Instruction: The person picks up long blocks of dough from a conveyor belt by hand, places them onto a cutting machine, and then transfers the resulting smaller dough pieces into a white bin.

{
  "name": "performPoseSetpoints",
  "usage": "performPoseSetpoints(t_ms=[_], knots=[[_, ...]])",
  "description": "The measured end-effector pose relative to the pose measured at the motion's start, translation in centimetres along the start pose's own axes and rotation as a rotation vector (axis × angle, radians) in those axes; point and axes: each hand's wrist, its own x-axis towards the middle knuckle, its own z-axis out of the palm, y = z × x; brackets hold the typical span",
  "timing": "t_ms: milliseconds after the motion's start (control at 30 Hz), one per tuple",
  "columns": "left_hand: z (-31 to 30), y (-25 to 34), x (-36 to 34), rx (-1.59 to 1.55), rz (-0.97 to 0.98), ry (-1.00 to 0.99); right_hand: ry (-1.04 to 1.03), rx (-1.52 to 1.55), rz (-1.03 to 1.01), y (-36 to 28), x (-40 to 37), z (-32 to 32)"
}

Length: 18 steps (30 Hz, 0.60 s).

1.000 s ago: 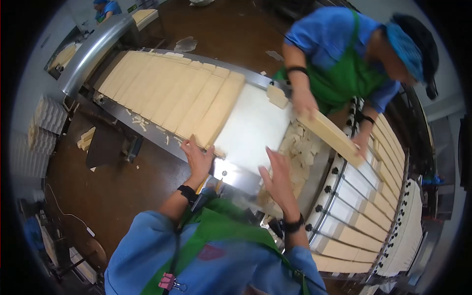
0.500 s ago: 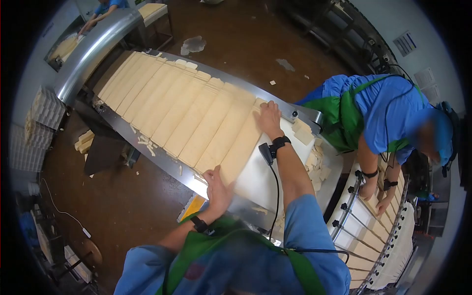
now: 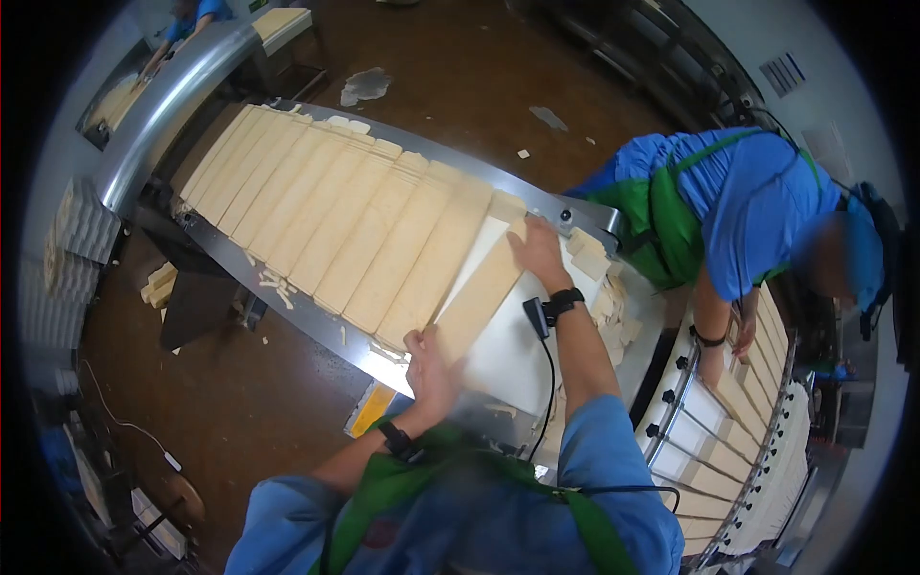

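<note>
A long pale slab (image 3: 484, 287) lies across the white conveyor belt (image 3: 508, 345), pulled slightly apart from the row of matching slabs (image 3: 326, 206) behind it. My left hand (image 3: 428, 369) grips the slab's near end. My right hand (image 3: 539, 251) holds its far end by the belt's far steel rail (image 3: 460, 168). Both wrists wear black bands, and a cable runs from the right one.
A co-worker in blue with a green apron (image 3: 709, 206) leans over a second conveyor (image 3: 728, 422) at right, hands on the slabs there. Broken pieces (image 3: 604, 287) pile at the belt's end. Scraps (image 3: 273, 278) lie along the near rail. Another person (image 3: 182, 24) stands far back.
Both my hands have drawn the end slab away from the row, opening a gap of white belt. The co-worker's hands have shifted along the right conveyor.
</note>
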Motion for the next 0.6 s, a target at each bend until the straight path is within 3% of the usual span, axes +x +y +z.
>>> performPoseSetpoints(t_ms=[67,133,167,233,300,333,367,433,467,600], knots=[[0.2,1.0,0.3,0.030,0.057,-0.005,0.030,-0.009,-0.009,2.5,-2.7,-2.3],[0.6,2.0,0.6,0.098,0.132,-0.122,0.085,-0.089,0.225,4.5,-6.6,-4.8],[0.9,2.4,0.6,0.097,0.162,-0.138,0.106,-0.099,0.249,5.3,-8.0,-5.6],[2.1,2.4,1.1,0.186,0.262,-0.156,0.007,-0.179,0.409,7.5,-11.4,-6.6],[3.5,1.9,2.0,0.313,0.236,-0.257,0.255,-0.223,0.286,9.7,-13.7,-4.0],[4.7,0.7,2.5,0.290,0.302,-0.262,0.211,-0.048,0.376,10.0,-14.2,-3.3],[5.3,0.9,2.6,0.266,0.244,-0.274,0.273,0.115,0.512,7.2,-14.8,-5.3],[5.9,2.5,1.6,0.326,0.170,-0.202,0.239,0.084,0.515,6.6,-16.3,-6.5],[6.4,2.6,1.0,0.333,0.228,-0.249,0.161,0.086,0.520,5.6,-17.3,-8.8],[7.6,7.4,-1.4,0.270,0.404,-0.155,0.314,0.033,0.676,6.4,-23.1,-13.0]])
